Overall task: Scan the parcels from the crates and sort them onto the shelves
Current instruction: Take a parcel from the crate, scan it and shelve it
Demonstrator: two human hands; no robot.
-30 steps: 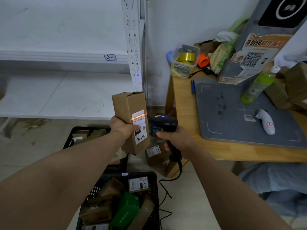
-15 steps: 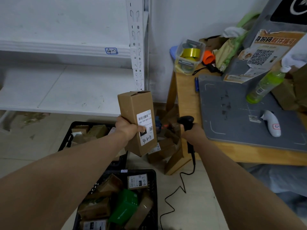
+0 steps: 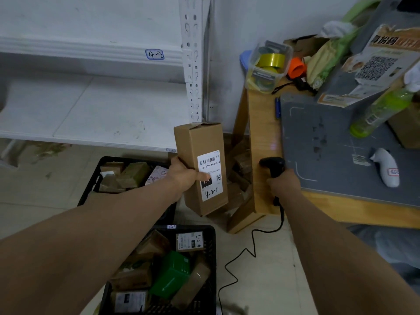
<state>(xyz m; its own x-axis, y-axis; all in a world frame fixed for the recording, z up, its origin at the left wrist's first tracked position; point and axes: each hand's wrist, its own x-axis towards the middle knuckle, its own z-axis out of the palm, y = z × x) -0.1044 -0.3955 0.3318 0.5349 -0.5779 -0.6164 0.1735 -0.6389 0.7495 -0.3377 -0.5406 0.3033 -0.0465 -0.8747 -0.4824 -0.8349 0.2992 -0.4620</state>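
The left hand (image 3: 183, 178) grips a stiff, likely light cardboard box (image 3: 201, 167) around its middle, while the right hand (image 3: 283, 183) grips the scanner (image 3: 273, 165).

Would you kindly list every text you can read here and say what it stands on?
"4-2": tag on shelf rail.
"15H-159-A03-210": label on the cardboard box the left hand holds.
"15H": same label, black patch.
"4-2-11": same label, handwritten.
Too blurred: poster, crate parcels' labels, white device's tag.
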